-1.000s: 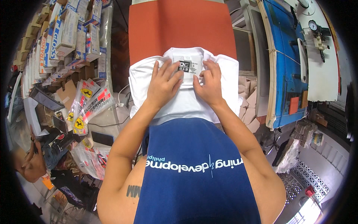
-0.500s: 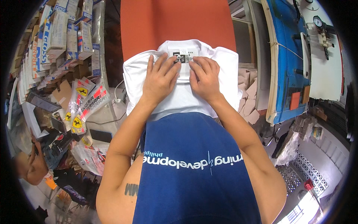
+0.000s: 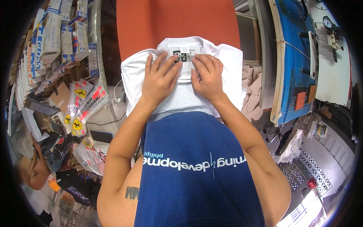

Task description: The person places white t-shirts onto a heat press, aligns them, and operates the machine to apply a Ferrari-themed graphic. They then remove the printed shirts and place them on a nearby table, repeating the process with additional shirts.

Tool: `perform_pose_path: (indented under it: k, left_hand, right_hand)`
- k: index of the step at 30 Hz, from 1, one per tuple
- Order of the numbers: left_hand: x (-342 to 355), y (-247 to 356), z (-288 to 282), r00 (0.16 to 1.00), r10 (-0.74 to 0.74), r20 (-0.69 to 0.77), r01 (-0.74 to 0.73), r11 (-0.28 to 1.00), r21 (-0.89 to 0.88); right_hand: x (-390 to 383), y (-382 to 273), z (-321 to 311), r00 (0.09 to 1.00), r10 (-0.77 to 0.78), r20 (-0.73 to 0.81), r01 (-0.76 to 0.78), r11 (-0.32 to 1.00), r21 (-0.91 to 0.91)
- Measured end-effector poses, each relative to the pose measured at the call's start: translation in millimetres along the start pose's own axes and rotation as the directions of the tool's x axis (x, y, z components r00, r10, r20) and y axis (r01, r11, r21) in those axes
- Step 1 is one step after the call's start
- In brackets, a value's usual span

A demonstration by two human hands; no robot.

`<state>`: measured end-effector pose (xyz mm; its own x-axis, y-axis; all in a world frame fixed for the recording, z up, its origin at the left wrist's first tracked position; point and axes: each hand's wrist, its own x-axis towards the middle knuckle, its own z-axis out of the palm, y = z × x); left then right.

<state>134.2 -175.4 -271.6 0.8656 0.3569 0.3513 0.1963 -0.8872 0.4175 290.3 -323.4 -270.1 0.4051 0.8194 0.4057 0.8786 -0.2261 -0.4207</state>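
A white T-shirt [image 3: 136, 83] lies on the red padded board [image 3: 177, 19], its collar toward the far side. A clear sheet with a black-and-white label [image 3: 180, 53] sits inside the collar. My left hand [image 3: 158, 79] rests palm down on the shirt, fingers spread and slightly curved, with fingertips by the label's left side. My right hand [image 3: 208, 77] is also palm down, fingers apart, its fingertips touching the label's right side and its thumb on the white fabric below.
Stacked boxes [image 3: 51, 36] and plastic packs [image 3: 81, 109] crowd the left. A blue press machine [image 3: 289, 60] with a gauge [image 3: 327, 22] stands right, beside crumpled beige paper [image 3: 250, 94]. A person [image 3: 34, 170] is at the lower left.
My right fingertips have moved inward onto the label, and my left fingers have shifted slightly over the shirt. The view has shifted, so the shirt now appears higher and farther left.
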Motion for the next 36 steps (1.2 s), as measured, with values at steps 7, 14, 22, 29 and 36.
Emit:
perform_pose_path:
  k: [7,14,22,29,36]
  left_hand:
    - [0,1,-1,1.0,-0.012,0.008,0.012,1.0,-0.017]
    - [4,8,-5,0.997,-0.066,0.029,0.067,0.996,-0.053]
    - [41,10,-17,0.975,-0.173,-0.14,0.172,0.985,-0.018]
    - [-64,-67,-80,0.82,-0.458,-0.344,0.437,0.888,-0.141]
    - [-213,-66,-46,0.555,-0.776,-0.3,0.725,0.628,-0.284]
  right_hand:
    - [-2,1,2,1.0,0.012,0.008,-0.012,1.0,-0.003]
    - [7,-5,-7,0.998,0.026,0.051,-0.026,1.0,0.0]
    - [30,2,-51,0.999,0.033,0.03,-0.034,0.999,0.035]
    - [-54,156,-342,0.521,-0.029,-0.853,-0.691,0.572,-0.442]
    - [-94,258,-392,0.707,0.554,-0.439,-0.704,0.495,-0.509]
